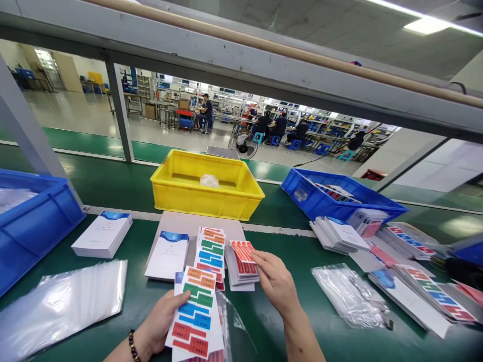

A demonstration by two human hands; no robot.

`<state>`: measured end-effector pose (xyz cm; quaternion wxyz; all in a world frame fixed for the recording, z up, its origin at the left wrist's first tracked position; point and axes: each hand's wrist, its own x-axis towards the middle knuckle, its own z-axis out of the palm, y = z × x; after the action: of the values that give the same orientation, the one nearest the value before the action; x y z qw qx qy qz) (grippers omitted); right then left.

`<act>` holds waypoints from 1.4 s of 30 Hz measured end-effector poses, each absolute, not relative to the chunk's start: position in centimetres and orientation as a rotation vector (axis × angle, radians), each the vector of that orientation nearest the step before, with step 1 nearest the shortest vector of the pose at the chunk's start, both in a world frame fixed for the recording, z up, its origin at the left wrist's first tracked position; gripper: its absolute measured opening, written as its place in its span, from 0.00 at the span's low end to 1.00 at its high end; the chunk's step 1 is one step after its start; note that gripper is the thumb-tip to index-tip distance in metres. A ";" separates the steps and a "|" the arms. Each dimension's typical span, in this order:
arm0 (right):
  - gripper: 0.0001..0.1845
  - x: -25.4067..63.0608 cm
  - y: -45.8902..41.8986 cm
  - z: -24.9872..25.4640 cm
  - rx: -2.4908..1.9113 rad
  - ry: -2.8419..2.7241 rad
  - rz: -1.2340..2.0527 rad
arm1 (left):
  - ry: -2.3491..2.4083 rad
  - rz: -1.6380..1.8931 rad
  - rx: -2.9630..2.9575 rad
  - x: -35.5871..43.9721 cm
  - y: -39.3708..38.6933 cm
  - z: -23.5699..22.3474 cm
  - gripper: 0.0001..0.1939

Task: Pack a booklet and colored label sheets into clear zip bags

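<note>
My left hand [160, 322] grips a sticker sheet [196, 314] with orange, green, blue and red label strips, held over a clear plastic bag [230, 327]. My right hand [275, 281] pinches the top red-striped card of a small stack [241, 264] on the green table. Between them lies a pile of multicoloured sticker sheets [210, 251]. A white booklet with a blue corner [168, 254] lies left of that pile on a grey board [181, 223].
A yellow bin [206, 198] stands behind the board. Blue bins sit at far left [33, 221] and right rear [332, 198]. More booklets [102, 234], a stack of clear bags [60, 304], another bag [349, 294] and sheet piles [422, 281] lie around. Several people work in the background.
</note>
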<state>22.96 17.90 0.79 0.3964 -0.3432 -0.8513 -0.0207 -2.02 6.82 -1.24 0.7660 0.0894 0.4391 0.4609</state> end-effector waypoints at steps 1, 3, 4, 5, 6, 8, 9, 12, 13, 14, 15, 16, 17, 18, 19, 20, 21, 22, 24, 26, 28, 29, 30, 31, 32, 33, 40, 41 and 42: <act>0.18 22.0 17.1 1.3 -0.789 -2.097 -0.089 | 0.950 1.015 0.198 -2.0 6.8 -1.4 0.14; 0.20 19.6 14.9 2.1 -0.607 -2.068 -0.101 | 0.883 1.063 0.212 -1.9 6.8 -1.6 0.14; 0.20 18.3 13.8 2.2 -0.508 -2.111 -0.102 | 0.827 1.086 0.217 -1.9 6.8 -1.7 0.15; 0.17 17.1 12.7 2.2 -0.436 -2.164 -0.091 | 0.766 1.106 0.221 -1.9 6.8 -1.7 0.17; 0.15 16.0 11.8 1.9 -0.390 -2.220 -0.082 | 0.712 1.121 0.225 -1.9 6.8 -1.6 0.20; 0.12 14.3 10.6 0.9 -0.299 -2.289 -0.083 | 0.670 1.147 0.249 -1.8 6.9 -1.5 0.22; 0.12 13.7 10.3 0.3 -0.269 -2.307 -0.085 | 0.680 1.159 0.271 -1.8 6.9 -1.5 0.22; 0.12 13.0 10.0 -1.0 -0.245 -2.334 -0.071 | 0.736 1.193 0.342 -1.8 6.8 -1.7 0.19; 0.12 12.9 10.0 -1.1 -0.253 -2.346 -0.059 | 0.746 1.197 0.362 -1.8 6.8 -1.7 0.18; 0.12 13.0 10.1 -1.0 -0.262 -2.365 -0.041 | 0.751 1.202 0.382 -1.8 6.8 -1.8 0.17; 0.12 13.2 10.1 -0.8 -0.271 -2.385 -0.009 | 0.754 1.204 0.405 -1.8 6.8 -1.9 0.16; 0.11 13.4 10.2 -0.4 -0.281 -2.405 0.044 | 0.752 1.206 0.425 -1.8 6.8 -2.0 0.16; 0.11 13.7 10.3 -0.1 -0.295 -2.417 0.117 | 0.744 1.203 0.443 -1.8 6.7 -2.0 0.16; 0.11 14.1 10.6 0.3 -0.329 -2.412 0.204 | 0.733 1.195 0.457 -1.8 6.7 -2.0 0.16; 0.11 14.5 10.9 0.5 -0.394 -2.376 0.293 | 0.723 1.184 0.465 -1.8 6.6 -2.0 0.16; 0.11 14.9 11.2 0.7 -0.489 -2.314 0.377 | 0.716 1.168 0.470 -1.8 6.6 -1.9 0.17; 0.10 15.4 11.6 0.7 -0.607 -2.238 0.459 | 0.715 1.147 0.473 -1.8 6.5 -1.9 0.17; 0.11 15.7 12.1 0.6 -0.734 -2.158 0.545 | 0.720 1.121 0.479 -1.8 6.5 -1.9 0.17; 0.11 16.2 12.7 0.2 -0.959 -2.016 0.746 | 0.741 1.077 0.505 -1.7 6.3 -1.9 0.18; 0.09 16.4 13.1 -0.3 -1.091 -1.937 0.938 | 0.763 1.043 0.555 -1.7 6.2 -1.9 0.18; 0.06 16.3 13.0 -0.5 -1.159 -1.895 1.004 | 0.786 1.018 0.609 -1.6 6.2 -2.0 0.19; 0.05 16.2 12.9 -0.5 -1.170 -1.898 0.984 | 0.801 1.009 0.632 -1.6 6.2 -2.0 0.19; 0.05 16.2 12.8 -0.5 -1.167 -1.914 0.938 | 0.819 0.997 0.654 -1.6 6.2 -2.0 0.20; 0.05 16.1 12.7 -0.5 -1.153 -1.940 0.879 | 0.840 0.987 0.676 -1.6 6.2 -2.1 0.20; 0.05 16.1 12.6 -0.4 -1.127 -1.974 0.822 | 0.862 0.978 0.701 -1.6 6.2 -2.1 0.21; 0.06 16.1 12.6 -0.3 -1.093 -2.010 0.776 | 0.882 0.965 0.724 -1.6 6.2 -2.2 0.21; 0.07 16.4 12.7 0.2 -0.987 -2.155 0.779 | 0.912 0.866 0.794 -1.8 6.1 -1.8 0.22; 0.08 16.4 12.7 0.2 -0.976 -2.163 0.785 | 0.910 0.859 0.802 -1.8 6.1 -1.7 0.21; 0.08 16.4 12.7 0.3 -0.962 -2.171 0.792 | 0.909 0.857 0.810 -1.8 6.1 -1.6 0.20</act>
<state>16.36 12.70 0.28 0.3139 -0.3648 -0.8235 0.3004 -1.77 6.07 -1.65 0.7356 0.3686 0.4135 0.3899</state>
